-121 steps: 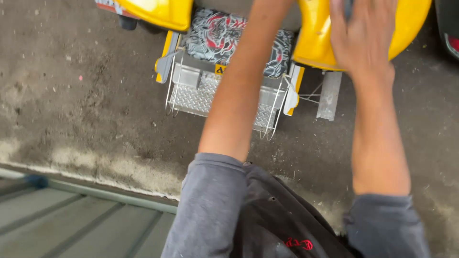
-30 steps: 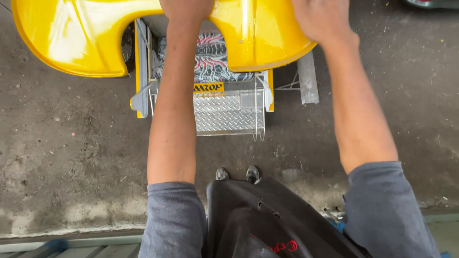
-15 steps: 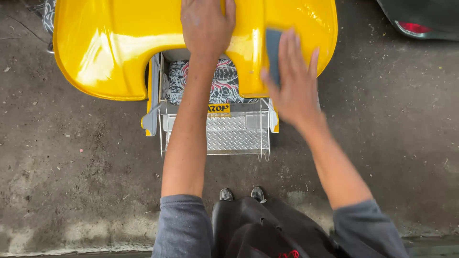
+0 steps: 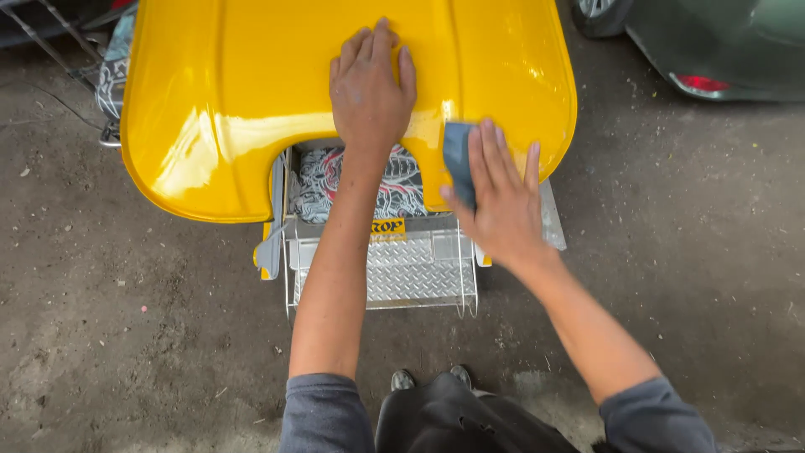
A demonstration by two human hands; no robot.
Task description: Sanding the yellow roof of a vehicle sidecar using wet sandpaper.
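Hands at work on a glossy yellow panel (image 4: pixel 251 92), which fills the upper half of the view and rests over a metal step stand (image 4: pixel 419 268). Our left hand (image 4: pixel 371 84) lies flat on the panel at about twelve o'clock, fingers spread and palm down, gripping nothing, just above the curved notch cut into the panel's near edge. Our right hand (image 4: pixel 499 197) sits at roughly two o'clock from the stand, at the panel's near right edge, pressing a small blue-grey sanding pad (image 4: pixel 458 159) against the yellow surface with flat fingers over it. The two hands are apart, the notch edge between them. Through the notch we see a patterned grey cloth (image 4: pixel 394 184) lying on the stand, and below it the stand's ridged metal tread. A dark green car (image 4: pixel 721 42) shows at one o'clock, well apart from the panel. Our shoes (image 4: pixel 428 379) stand on the dirty concrete floor (image 4: pixel 126 335) at six o'clock.
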